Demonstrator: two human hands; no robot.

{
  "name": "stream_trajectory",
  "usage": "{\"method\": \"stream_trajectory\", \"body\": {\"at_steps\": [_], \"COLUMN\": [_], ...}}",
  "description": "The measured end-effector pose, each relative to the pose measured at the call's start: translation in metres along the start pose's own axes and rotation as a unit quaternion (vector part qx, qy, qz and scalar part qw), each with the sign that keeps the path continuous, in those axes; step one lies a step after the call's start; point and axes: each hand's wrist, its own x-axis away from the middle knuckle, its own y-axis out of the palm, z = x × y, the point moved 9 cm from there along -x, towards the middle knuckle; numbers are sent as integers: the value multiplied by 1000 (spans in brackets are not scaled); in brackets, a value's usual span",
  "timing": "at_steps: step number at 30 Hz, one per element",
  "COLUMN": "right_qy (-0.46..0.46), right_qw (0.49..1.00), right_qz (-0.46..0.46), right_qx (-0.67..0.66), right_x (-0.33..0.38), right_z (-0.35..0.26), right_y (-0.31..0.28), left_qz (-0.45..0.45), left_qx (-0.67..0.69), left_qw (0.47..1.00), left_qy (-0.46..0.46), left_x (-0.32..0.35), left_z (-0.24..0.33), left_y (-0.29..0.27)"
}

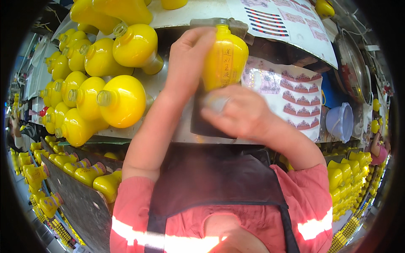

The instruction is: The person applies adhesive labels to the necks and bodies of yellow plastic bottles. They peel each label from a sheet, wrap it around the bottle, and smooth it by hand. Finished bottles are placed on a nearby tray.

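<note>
A glossy yellow bottle (pixel 225 59) with dark lettering down its front lies over a dark mat (pixel 206 124), its neck end away from me. Its neck rests by a grey, cloth-wrapped support (pixel 238 28). My left hand (pixel 192 52) grips the bottle's upper left side, fingers curled near the neck. At the lower end of the bottle, my right hand (pixel 242 111) is closed and smeared by motion. Between its thumb and fingers shows a pale, greyish piece (pixel 216 102), too blurred to name. Part of the bottle's lower end is hidden behind this hand.
Several yellow bottles (pixel 122 101) lie in rows at the left. Printed decal sheets (pixel 301 99) lie right of the mat, with another sheet (pixel 265 21) beyond. A lavender bucket (pixel 339 122) and a round metal pan (pixel 354 67) stand farther right. More bottles (pixel 84 173) fill racks below the table.
</note>
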Motion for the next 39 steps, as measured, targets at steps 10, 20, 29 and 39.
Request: {"method": "stream_trajectory", "body": {"at_steps": [10,20,29,39], "right_qy": [70,256,337,326], "right_qw": [994,932,930,942], "right_qz": [-34,89,126,-33], "right_qx": [-71,-241,-79,-79], "right_x": [0,64,30,-36], "right_z": [-4,38,107,155], "right_y": [7,-7,-26,-10], "left_qz": [-8,11,20,23], "left_qx": [-256,-294,-270,-119], "left_qw": [955,937,944,983], "left_qy": [148,187,189,136], "left_x": [2,2,2,10], "left_z": [24,22,22,9], "left_y": [13,16,13,2]}}
